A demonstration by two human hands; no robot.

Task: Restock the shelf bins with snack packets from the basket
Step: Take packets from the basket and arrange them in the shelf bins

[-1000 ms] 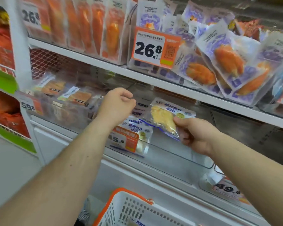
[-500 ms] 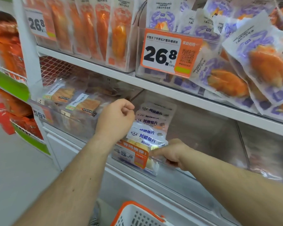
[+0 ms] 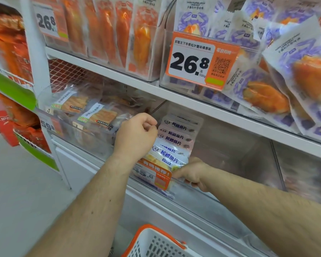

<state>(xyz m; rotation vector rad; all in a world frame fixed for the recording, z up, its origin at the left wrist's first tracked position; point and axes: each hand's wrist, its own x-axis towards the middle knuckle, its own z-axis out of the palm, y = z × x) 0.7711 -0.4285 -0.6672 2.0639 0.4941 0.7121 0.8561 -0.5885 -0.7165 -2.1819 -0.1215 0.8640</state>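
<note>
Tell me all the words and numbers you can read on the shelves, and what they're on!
"26.8", "元", "500g": big orange price tag on the upper bin.
"26.8": price tag, upper left.
"59.8": blurred tag on the left bin.
"45.8": orange tag, partly blurred.
"烤鳕鱼片": fish slice packets.
QR code and small print: too small to read.

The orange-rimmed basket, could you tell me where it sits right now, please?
In the head view, the basket sits at the bottom centre of the frame, below the shelf and between the person's two forearms.
</note>
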